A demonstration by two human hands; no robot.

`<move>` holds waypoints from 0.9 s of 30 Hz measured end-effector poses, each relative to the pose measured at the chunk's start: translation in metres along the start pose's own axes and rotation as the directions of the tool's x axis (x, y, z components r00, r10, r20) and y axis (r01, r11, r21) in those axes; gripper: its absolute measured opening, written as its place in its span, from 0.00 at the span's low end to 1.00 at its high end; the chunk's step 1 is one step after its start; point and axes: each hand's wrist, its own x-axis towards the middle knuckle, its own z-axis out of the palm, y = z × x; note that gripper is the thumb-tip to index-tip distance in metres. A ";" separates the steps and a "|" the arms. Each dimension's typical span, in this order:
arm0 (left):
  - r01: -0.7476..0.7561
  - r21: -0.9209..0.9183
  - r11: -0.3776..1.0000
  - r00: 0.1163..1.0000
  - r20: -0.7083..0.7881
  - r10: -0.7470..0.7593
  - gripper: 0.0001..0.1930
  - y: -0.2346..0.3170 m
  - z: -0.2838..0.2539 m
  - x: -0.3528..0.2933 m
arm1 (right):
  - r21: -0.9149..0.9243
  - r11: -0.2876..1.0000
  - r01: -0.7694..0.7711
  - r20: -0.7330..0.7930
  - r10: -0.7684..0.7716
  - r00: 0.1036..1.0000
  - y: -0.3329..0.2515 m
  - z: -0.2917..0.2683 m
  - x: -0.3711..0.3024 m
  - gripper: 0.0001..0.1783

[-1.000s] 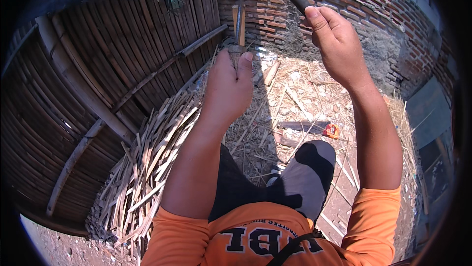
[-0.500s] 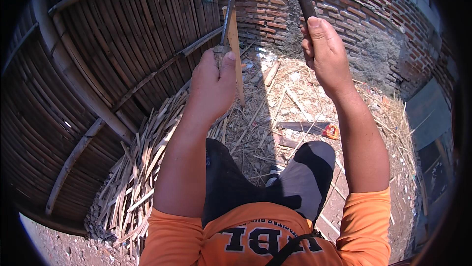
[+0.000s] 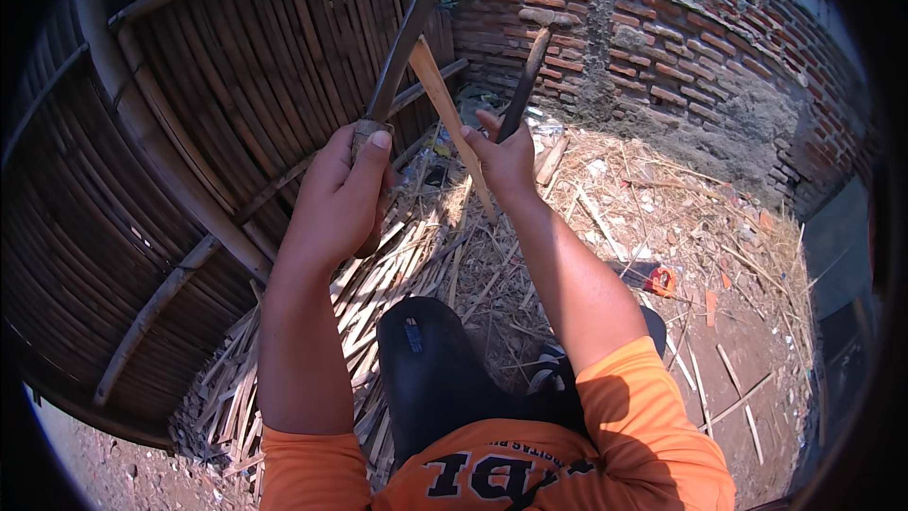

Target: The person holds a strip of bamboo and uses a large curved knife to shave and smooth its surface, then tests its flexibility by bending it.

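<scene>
Grey steel machete [image 3: 404,46] rises from the clenched left hand [image 3: 339,191], the right hand [image 3: 509,167] clasping a dark round stick [image 3: 526,82]

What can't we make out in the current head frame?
All in the head view:
Machete: tip cut off by the top edge.
Machete handle: middle hidden by the left hand.
Dark stick: lower end hidden by the right hand.
Wooden slat: contact with that hand too small to judge.
Saw: blade's left end hidden by the right forearm.
</scene>
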 end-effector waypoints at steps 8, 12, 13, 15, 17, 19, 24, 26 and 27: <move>-0.024 -0.014 1.000 0.999 -0.021 0.024 0.22 0.004 -0.019 0.008 | -0.043 0.999 -0.006 -0.057 0.004 0.998 0.030 0.043 0.013 0.21; -0.041 -0.016 0.999 0.999 0.017 0.041 0.20 0.004 -0.031 0.015 | -0.077 0.994 0.076 -0.146 -0.086 0.985 0.029 0.053 0.010 0.18; -0.050 -0.002 0.999 0.999 0.014 0.050 0.21 0.004 -0.031 0.016 | -0.097 0.989 0.108 -0.175 -0.124 0.977 0.031 0.053 0.010 0.18; -0.057 0.029 0.998 0.998 0.009 0.057 0.22 0.005 -0.030 0.017 | -0.160 0.975 0.151 -0.222 -0.184 0.958 0.041 0.054 0.013 0.18; -0.057 0.061 0.996 0.998 -0.004 0.058 0.23 0.006 -0.030 0.018 | -0.227 0.957 0.182 -0.245 -0.237 0.940 0.042 0.055 0.013 0.18; -0.047 0.092 0.995 0.999 -0.002 0.048 0.24 0.002 -0.032 0.021 | -0.298 0.933 0.200 -0.252 -0.279 0.927 0.042 0.055 0.011 0.20; -0.039 0.162 0.986 0.999 0.001 0.039 0.26 0.005 -0.028 0.025 | -0.304 0.940 0.155 -0.270 -0.241 0.932 0.043 0.050 0.016 0.20; -0.093 0.163 0.982 0.996 0.007 0.093 0.27 0.002 -0.029 0.025 | -0.248 0.961 0.126 -0.231 -0.184 0.955 0.035 0.046 0.016 0.21; -0.107 0.188 0.976 0.994 0.011 0.107 0.27 0.004 -0.028 0.025 | -0.211 0.969 0.124 -0.204 -0.168 0.964 0.030 0.040 0.016 0.22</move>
